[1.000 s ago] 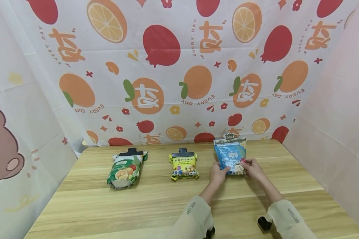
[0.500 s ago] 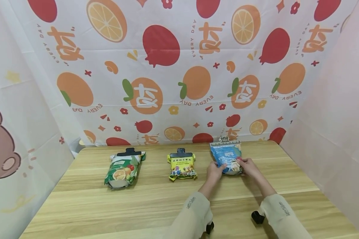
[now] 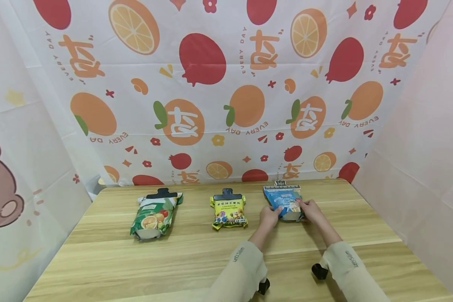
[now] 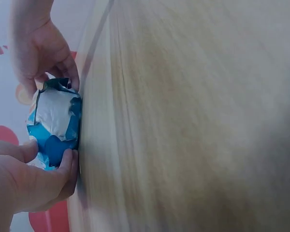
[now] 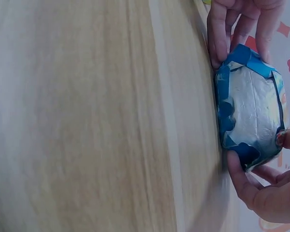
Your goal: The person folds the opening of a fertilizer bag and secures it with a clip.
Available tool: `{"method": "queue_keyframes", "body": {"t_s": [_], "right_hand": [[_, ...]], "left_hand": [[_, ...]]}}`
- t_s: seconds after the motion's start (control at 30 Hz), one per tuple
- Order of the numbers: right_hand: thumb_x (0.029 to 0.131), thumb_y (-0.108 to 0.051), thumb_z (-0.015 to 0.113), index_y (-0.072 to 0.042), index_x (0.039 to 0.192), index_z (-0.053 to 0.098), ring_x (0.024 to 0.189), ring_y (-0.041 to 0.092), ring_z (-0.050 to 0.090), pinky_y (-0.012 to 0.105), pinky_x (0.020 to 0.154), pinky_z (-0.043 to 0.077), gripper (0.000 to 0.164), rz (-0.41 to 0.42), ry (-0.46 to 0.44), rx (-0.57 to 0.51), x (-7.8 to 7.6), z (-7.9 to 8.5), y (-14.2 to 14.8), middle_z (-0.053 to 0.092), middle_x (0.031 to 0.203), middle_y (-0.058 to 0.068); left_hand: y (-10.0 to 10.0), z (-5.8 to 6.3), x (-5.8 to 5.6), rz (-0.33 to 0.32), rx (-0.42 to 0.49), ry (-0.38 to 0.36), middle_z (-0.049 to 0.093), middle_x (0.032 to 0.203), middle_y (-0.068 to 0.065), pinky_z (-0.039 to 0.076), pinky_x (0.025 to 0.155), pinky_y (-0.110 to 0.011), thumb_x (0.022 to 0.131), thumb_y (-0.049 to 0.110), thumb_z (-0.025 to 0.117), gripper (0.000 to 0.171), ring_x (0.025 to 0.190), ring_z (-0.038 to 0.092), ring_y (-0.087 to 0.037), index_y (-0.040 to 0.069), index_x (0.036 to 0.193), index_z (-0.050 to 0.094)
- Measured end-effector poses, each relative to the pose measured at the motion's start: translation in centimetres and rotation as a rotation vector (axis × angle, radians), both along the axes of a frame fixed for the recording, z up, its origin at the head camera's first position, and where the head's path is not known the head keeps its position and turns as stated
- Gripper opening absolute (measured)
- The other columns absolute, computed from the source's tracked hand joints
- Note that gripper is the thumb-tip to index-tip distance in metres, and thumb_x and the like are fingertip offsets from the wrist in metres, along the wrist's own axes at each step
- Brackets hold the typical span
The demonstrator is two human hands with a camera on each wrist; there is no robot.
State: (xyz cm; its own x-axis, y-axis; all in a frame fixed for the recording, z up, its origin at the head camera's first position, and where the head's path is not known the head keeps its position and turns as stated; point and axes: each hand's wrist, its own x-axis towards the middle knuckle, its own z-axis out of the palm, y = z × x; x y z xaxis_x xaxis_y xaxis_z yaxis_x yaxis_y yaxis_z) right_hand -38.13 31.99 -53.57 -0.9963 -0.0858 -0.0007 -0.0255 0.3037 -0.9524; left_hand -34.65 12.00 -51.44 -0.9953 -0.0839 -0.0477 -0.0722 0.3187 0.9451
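Observation:
At the right of the table lies a blue snack-sized printed bag point(image 3: 283, 199), its far end closed by a clip point(image 3: 281, 187) with a piano-key pattern. My left hand point(image 3: 269, 217) grips the bag's left side, thumb on top. On its right side, my right hand point(image 3: 311, 210) holds it between thumb and fingers. The silvery folded bottom of the bag point(image 5: 255, 106) faces me in the right wrist view, low against the tabletop. In the left wrist view the left hand point(image 4: 36, 183) pinches a blue corner, with the right hand point(image 4: 44, 53) at the opposite end.
A yellow bag point(image 3: 229, 213) with a black clip point(image 3: 227, 195) lies mid-table. Farther left is a green and white bag point(image 3: 153, 216), also with a black clip point(image 3: 162, 193). A fruit-print cloth point(image 3: 211, 100) hangs behind the wooden table point(image 3: 166, 268).
The blue bag has tipped back and down onto the table, its clip now lower and farther away. Both hands stay on its sides, and the head view has shifted slightly.

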Motion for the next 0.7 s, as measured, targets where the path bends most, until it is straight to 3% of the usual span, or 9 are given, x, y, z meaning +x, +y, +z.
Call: {"method": "queue_keyframes", "body": {"t_s": [0.03, 0.07, 0.13, 0.23, 0.3, 0.47, 0.63, 0.7], "right_hand": [[0.094, -0.036, 0.052, 0.006, 0.079, 0.056, 0.05, 0.022, 0.055, 0.033, 0.043, 0.05, 0.045, -0.021, -0.01, 0.015, -0.3, -0.1, 0.0, 0.047, 0.076, 0.015], [0.094, -0.035, 0.05, 0.007, 0.08, 0.055, 0.051, 0.023, 0.056, 0.034, 0.045, 0.051, 0.045, -0.055, -0.031, 0.036, -0.4, 0.0, -0.1, 0.047, 0.077, 0.017], [0.097, -0.028, 0.047, 0.011, 0.086, 0.052, 0.058, 0.024, 0.057, 0.035, 0.052, 0.053, 0.041, -0.101, -0.086, 0.073, 2.2, 3.3, -2.2, 0.046, 0.084, 0.021], [0.099, -0.023, 0.043, 0.017, 0.099, 0.045, 0.065, 0.024, 0.056, 0.034, 0.059, 0.054, 0.04, -0.151, -0.132, 0.077, 5.3, 7.2, -4.7, 0.044, 0.094, 0.027], [0.099, -0.022, 0.043, 0.018, 0.106, 0.04, 0.069, 0.024, 0.055, 0.034, 0.063, 0.053, 0.041, -0.174, -0.157, 0.046, 6.4, 8.5, -5.6, 0.042, 0.1, 0.03], [0.097, -0.027, 0.047, 0.017, 0.118, 0.034, 0.071, 0.024, 0.055, 0.034, 0.062, 0.053, 0.05, -0.251, -0.177, 0.024, 6.7, 8.4, -6.0, 0.039, 0.111, 0.032], [0.094, -0.035, 0.05, 0.017, 0.124, 0.033, 0.081, 0.026, 0.055, 0.031, 0.061, 0.053, 0.062, -0.276, -0.167, 0.041, 6.3, 7.8, -5.5, 0.038, 0.117, 0.033], [0.094, -0.035, 0.05, 0.016, 0.126, 0.034, 0.084, 0.027, 0.054, 0.03, 0.062, 0.053, 0.062, -0.28, -0.182, 0.039, 6.2, 7.8, -5.4, 0.039, 0.119, 0.032]], "left_hand": [[-0.3, 1.7, 1.3, 0.015, 0.007, -0.022, 0.062, 0.088, -0.012, 0.049, 0.072, -0.037, 0.085, 0.028, 0.067, 0.034, 0.082, 0.058, -0.026, -0.005, 0.096, 0.062], [-0.4, 2.6, 2.1, 0.035, 0.013, -0.004, 0.062, 0.088, -0.013, 0.048, 0.072, -0.037, 0.085, 0.022, 0.067, 0.032, 0.082, 0.058, -0.026, -0.006, 0.098, 0.061], [-0.7, 4.2, 3.7, 0.067, 0.029, 0.052, 0.06, 0.089, -0.014, 0.048, 0.073, -0.036, 0.086, 0.014, 0.066, 0.03, 0.084, 0.058, -0.026, -0.008, 0.105, 0.058], [-0.9, 5.0, 4.9, 0.09, 0.016, 0.158, 0.061, 0.096, -0.015, 0.048, 0.077, -0.034, 0.085, 0.007, 0.065, 0.033, 0.091, 0.058, -0.026, -0.005, 0.115, 0.057], [-1.0, 5.0, 5.0, 0.08, 0.018, 0.192, 0.062, 0.103, -0.016, 0.048, 0.081, -0.034, 0.083, 0.004, 0.065, 0.034, 0.098, 0.058, -0.028, -0.001, 0.117, 0.059], [-1.0, 4.5, 4.8, 0.024, 0.003, 0.189, 0.058, 0.117, -0.016, 0.043, 0.09, -0.038, 0.084, 0.002, 0.065, 0.034, 0.111, 0.052, -0.031, 0.0, 0.117, 0.061], [-1.1, 4.8, 4.7, -0.083, -0.025, 0.149, 0.052, 0.126, -0.019, 0.038, 0.095, -0.039, 0.087, 0.003, 0.06, 0.037, 0.118, 0.045, -0.032, -0.006, 0.123, 0.054], [-1.1, 4.9, 4.7, -0.091, -0.035, 0.139, 0.052, 0.126, -0.019, 0.038, 0.095, -0.039, 0.088, 0.003, 0.06, 0.037, 0.118, 0.045, -0.032, -0.005, 0.124, 0.054]]}}
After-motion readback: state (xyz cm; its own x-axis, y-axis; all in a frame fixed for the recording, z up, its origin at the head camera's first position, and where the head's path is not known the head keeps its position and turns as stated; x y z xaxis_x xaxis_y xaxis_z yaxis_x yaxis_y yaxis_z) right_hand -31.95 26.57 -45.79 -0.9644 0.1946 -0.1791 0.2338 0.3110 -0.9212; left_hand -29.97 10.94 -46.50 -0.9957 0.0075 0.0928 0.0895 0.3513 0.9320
